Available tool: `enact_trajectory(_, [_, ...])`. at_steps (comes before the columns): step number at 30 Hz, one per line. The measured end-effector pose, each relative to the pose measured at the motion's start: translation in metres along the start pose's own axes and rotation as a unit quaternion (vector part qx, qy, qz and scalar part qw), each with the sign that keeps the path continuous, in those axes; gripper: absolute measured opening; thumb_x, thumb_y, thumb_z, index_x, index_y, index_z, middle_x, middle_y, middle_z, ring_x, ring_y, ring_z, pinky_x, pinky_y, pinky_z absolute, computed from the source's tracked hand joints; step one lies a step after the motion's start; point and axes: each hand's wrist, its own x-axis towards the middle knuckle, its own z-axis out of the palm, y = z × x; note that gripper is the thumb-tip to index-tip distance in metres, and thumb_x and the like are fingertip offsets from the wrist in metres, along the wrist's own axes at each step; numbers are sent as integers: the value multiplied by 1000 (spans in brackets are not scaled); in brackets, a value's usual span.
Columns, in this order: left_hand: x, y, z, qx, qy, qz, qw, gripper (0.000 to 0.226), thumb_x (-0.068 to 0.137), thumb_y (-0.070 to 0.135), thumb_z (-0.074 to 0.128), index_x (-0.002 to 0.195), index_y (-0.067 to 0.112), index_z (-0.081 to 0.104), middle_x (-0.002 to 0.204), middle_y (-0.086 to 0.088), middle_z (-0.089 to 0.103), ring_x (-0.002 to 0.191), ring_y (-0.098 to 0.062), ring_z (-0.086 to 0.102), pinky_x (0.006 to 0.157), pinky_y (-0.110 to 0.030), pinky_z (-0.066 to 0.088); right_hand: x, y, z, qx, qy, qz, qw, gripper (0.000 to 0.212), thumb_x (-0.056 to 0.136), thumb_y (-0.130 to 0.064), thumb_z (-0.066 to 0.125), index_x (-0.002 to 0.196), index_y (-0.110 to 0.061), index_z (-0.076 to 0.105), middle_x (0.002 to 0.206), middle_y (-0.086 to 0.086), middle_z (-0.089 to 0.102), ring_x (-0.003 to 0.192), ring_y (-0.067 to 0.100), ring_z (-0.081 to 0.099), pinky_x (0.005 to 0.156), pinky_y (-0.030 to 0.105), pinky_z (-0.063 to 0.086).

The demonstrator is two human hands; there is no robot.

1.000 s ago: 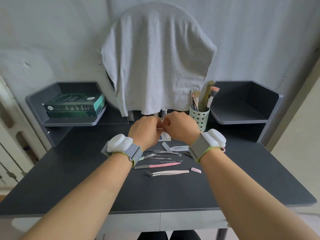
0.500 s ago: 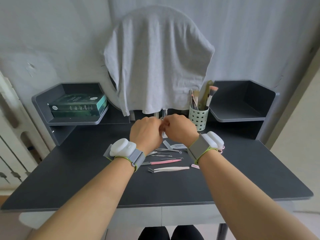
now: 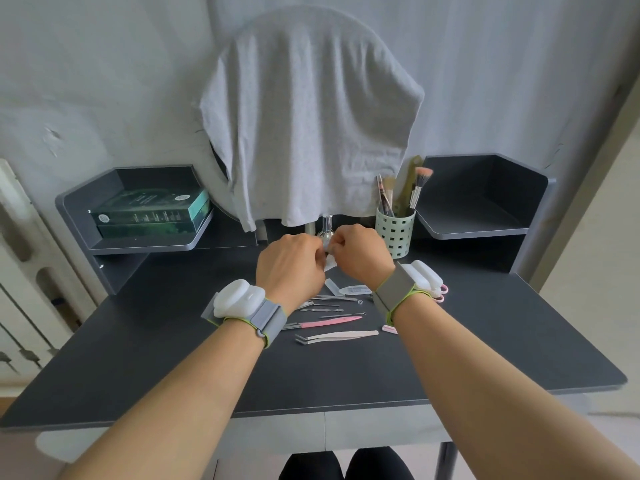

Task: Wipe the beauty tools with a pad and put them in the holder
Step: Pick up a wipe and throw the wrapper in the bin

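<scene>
Left hand (image 3: 289, 268) and right hand (image 3: 360, 256) meet knuckle to knuckle, both pinching one small white pad (image 3: 329, 262) above the tabletop's (image 3: 138, 341) middle. Beneath lie about seven beauty tools (image 3: 329, 322) (some partly hidden). The holder (image 3: 395, 230) stands near the back edge, holding four brushes.

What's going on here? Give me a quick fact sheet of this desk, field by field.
Setting: dark desk with side shelves
Left hand: pinches a small white packet
Right hand: pinches the same packet from the other side
Tools waiting: pale tweezers, pink-handled tool and thin metal tools lying flat near the wrists
Holder: pale green perforated cup at the back right, holding brushes
Left shelf: green box
Behind: grey cloth draped over a round shape
</scene>
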Motion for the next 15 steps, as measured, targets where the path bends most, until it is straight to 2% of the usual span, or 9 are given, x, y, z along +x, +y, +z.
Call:
enact_trajectory(2, [1,-2,-1,-8,0,-7,1000,17,89,23,56,89,26,72,86,0,70,74,-27,56,60,-30,36,2,3,0,8,3,8,1000,21,96,-27,53,101,-18,71,101,11,72,95,34,65,80,38,55])
enact_trajectory(6, [2,-3,-4,-18,6,-18,1000,16,91,26,57,91,26,74,86,2,69,76,-23,53,62,-30,37,4,1,2,15,11,10,1000,18,94,-24,53,98,-19,70,99,11,71,93,34,64,80,38,55])
enact_trajectory(11, [2,-9,-7,-52,4,-38,998,15,89,22,59,81,26,70,78,7,68,78,-23,60,61,-32,45,4,10,0,-17,11,41,999,21,92,-14,52,102,-13,70,97,13,71,91,35,65,76,38,55])
enact_trajectory(15, [7,-18,-9,-76,15,-64,995,18,89,17,58,79,25,69,80,9,67,80,-22,59,64,-34,49,0,16,1,-2,19,49,999,18,92,-20,49,97,-20,67,96,9,70,89,33,64,79,40,56])
